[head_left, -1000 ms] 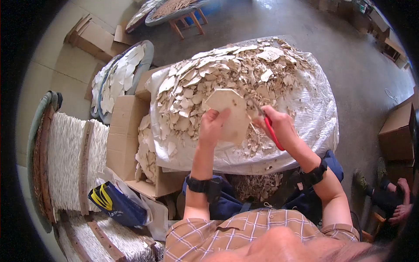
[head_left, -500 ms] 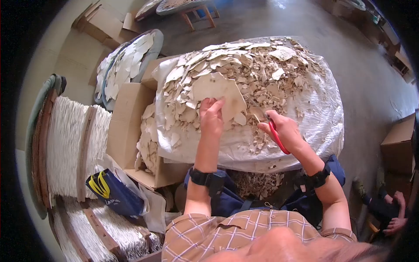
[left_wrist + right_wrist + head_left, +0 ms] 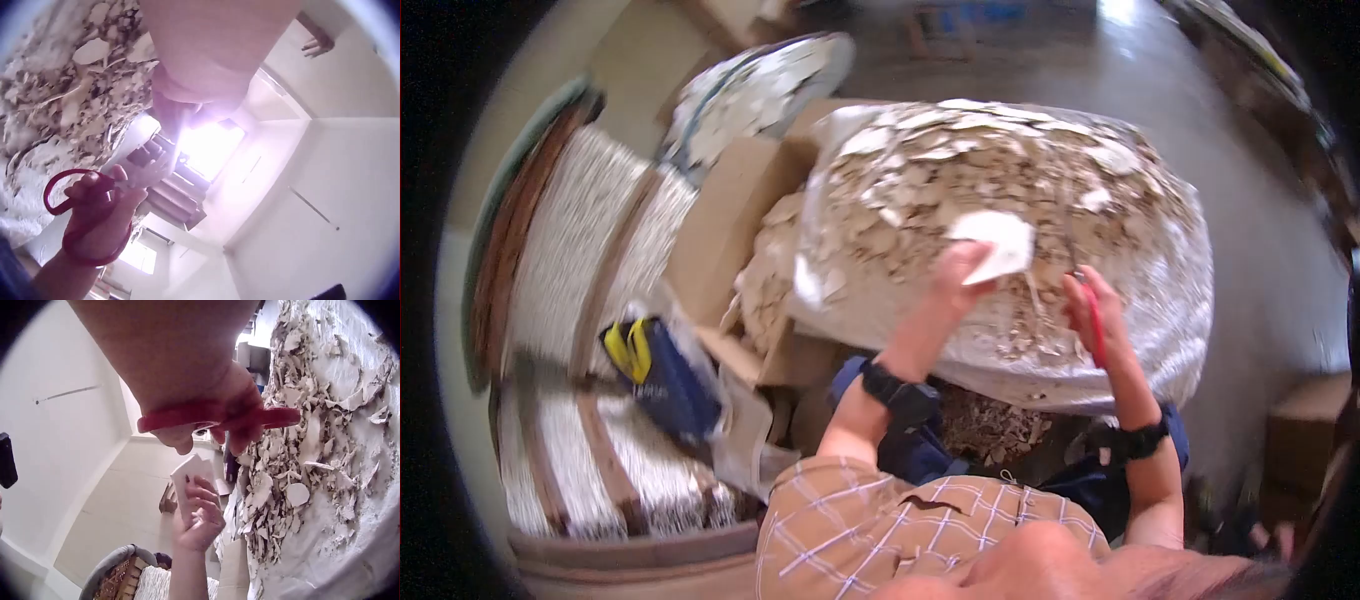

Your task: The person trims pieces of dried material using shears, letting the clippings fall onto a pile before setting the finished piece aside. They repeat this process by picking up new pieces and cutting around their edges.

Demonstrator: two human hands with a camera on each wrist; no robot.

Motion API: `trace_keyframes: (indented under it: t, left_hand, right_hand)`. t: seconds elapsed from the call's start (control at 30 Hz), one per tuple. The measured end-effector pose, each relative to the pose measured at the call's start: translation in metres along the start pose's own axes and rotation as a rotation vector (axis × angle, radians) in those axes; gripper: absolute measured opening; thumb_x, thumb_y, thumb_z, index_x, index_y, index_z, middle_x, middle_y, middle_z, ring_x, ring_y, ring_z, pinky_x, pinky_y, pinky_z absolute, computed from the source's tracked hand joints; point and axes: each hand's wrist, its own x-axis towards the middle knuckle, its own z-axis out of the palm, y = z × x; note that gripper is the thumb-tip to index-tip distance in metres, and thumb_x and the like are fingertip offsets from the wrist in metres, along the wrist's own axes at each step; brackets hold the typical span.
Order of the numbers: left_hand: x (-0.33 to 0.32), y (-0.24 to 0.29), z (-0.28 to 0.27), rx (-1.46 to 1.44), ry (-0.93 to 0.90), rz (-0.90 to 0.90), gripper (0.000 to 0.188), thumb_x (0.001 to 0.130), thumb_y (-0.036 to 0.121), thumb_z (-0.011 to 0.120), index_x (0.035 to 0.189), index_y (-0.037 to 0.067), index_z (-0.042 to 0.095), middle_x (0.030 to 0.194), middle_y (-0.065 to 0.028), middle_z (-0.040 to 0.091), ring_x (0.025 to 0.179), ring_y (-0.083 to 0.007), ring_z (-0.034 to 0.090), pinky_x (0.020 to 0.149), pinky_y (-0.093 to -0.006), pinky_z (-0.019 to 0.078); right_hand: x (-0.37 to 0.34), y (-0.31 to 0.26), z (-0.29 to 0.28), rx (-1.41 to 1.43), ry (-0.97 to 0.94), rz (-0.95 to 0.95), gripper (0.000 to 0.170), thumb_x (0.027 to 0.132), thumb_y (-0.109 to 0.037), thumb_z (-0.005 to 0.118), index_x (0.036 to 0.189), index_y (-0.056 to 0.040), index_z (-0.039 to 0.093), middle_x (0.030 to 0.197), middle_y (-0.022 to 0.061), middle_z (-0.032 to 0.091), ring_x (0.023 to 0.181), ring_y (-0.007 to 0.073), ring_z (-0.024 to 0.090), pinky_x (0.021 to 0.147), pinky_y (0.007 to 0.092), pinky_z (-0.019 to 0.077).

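My left hand [image 3: 962, 270] grips a pale flat sheet [image 3: 1000, 240] with angular cut edges, thumb on top, over the heap. In the right wrist view the left hand [image 3: 199, 519] holds the sheet [image 3: 186, 478] upright, its fingers curled against it. To the right of the sheet, my right hand [image 3: 1100, 312] holds red-handled scissors [image 3: 1094, 330], blades pointing away from my body and apart from the sheet. The left wrist view shows fingers of the right hand through the red handle loops [image 3: 67, 244]. Glare washes out the blades there.
A heap of pale scraps [image 3: 920, 190] covers a white plastic sheet [image 3: 1170, 330] ahead of me. Left of it stand an open cardboard box [image 3: 725, 215], a blue bag [image 3: 665, 380] and bundled stacks of pale sheets [image 3: 565, 250]. A round tray [image 3: 760, 90] of pieces lies behind.
My left hand has turned the sheet and brought it to the right, nearer the scissors. The scissors have swung to point more straight ahead. The head view has shifted and blurred.
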Motion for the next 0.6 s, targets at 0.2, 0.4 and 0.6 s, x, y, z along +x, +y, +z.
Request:
trace_keyframes:
  t: [0.2, 0.4, 0.6]
  left_hand:
    - [-0.01, 0.009, -0.036, -0.079, 0.399, 0.132, 0.028, 0.082, 0.014, 0.052, 0.108, 0.004, 0.051, 0.097, -0.0076, 0.06, 0.067, -0.0191, 0.062, 0.047, -0.0265, 0.0503]
    - [-0.008, 0.086, -0.125, -0.446, 0.669, 0.582, 0.032, 0.083, 0.028, 0.057, 0.1, 0.003, 0.046, 0.095, -0.0042, 0.058, 0.083, -0.023, 0.06, 0.07, -0.0363, 0.0528]
    - [0.048, 0.028, -0.101, -0.157, 0.387, 0.202, 0.015, 0.08, 0.022, 0.06, 0.089, 0.012, 0.055, 0.082, -0.0009, 0.059, 0.077, -0.0197, 0.059, 0.059, -0.0364, 0.0522]
  right_hand:
    - [-0.002, 0.008, -0.007, -0.088, 0.018, -0.054, 0.024, 0.088, -0.033, 0.05, 0.094, -0.0093, 0.053, 0.056, -0.0007, 0.048, 0.041, 0.0053, 0.042, 0.035, 0.019, 0.0304]
    - [-0.014, -0.005, -0.02, -0.048, 0.066, -0.004, 0.026, 0.085, -0.033, 0.053, 0.09, -0.0073, 0.052, 0.06, -0.0002, 0.049, 0.052, 0.0063, 0.048, 0.045, 0.0217, 0.0399]
    - [-0.009, -0.008, -0.023, 0.126, -0.032, 0.041, 0.031, 0.087, -0.035, 0.049, 0.087, -0.0045, 0.051, 0.059, 0.0041, 0.052, 0.042, 0.0092, 0.048, 0.037, 0.0207, 0.0358]
